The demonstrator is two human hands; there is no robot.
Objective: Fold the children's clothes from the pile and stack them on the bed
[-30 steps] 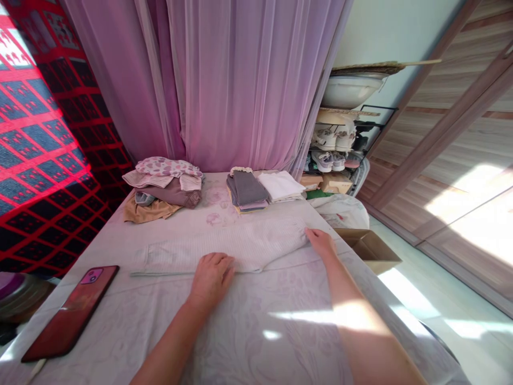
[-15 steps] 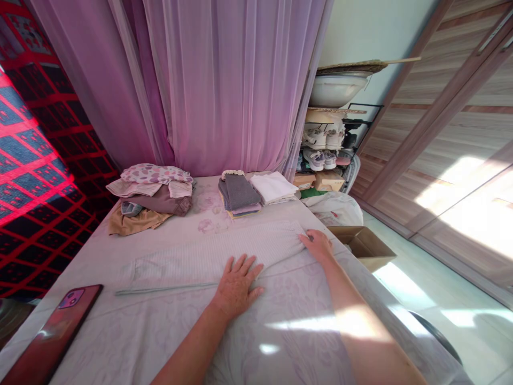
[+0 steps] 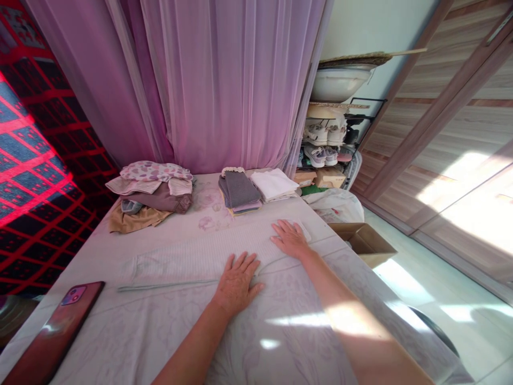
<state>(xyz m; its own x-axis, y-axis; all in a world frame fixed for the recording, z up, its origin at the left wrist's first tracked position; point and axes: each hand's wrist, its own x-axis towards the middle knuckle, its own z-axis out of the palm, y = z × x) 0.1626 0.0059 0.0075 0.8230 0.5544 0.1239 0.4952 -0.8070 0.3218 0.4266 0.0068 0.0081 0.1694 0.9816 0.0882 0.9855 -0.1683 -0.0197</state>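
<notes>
Lying spread-fingered on pale garment [image 3: 216, 251]: left hand [image 3: 236, 287] at near edge, right hand [image 3: 290, 239] toward right edge of sheet [image 3: 160, 337].

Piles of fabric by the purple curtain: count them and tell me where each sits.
3. A loose heap at the left, a grey-topped folded stack right of it, and a white folded stack farthest right. The striped garment lies flat, apart from these.

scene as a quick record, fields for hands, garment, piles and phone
left hand: palm down across near edge of pale striped garment
right hand: palm down near the garment's right end
garment: lying flat, lengthwise left to right
far left: rumpled clothes pile
far middle: grey-topped stack beside white stack
near left: red phone, back up
</notes>
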